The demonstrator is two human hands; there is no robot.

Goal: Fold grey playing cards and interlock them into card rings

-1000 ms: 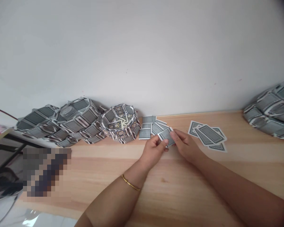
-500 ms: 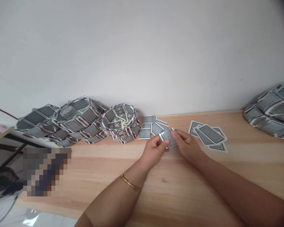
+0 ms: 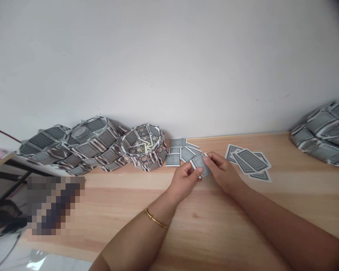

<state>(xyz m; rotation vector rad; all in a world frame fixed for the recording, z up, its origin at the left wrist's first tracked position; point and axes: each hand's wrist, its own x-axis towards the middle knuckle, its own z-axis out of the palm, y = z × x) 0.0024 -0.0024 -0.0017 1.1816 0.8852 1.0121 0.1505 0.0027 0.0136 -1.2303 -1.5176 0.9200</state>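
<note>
A grey patterned playing card (image 3: 202,164) is held between both hands above the wooden table. My left hand (image 3: 185,178) pinches its lower left part, thumb on top. My right hand (image 3: 219,169) grips the upper right side, also with the thumb on the face; the fingers behind the card are hidden. Just beyond my left hand lie several folded playing cards (image 3: 173,159), partly overlapping. Several flat, unfolded playing cards (image 3: 252,161) are fanned loosely to the right of my right hand.
Round baskets made of folded cards stand along the wall at left, the nearest a patterned basket (image 3: 147,160) and a grey basket (image 3: 93,145). Another card basket (image 3: 324,135) is at the far right. A blurred-out patch covers the left edge of the wooden table (image 3: 124,210).
The card has tilted slightly in my fingers, and its bright glare is gone. Both hands stay in nearly the same place.
</note>
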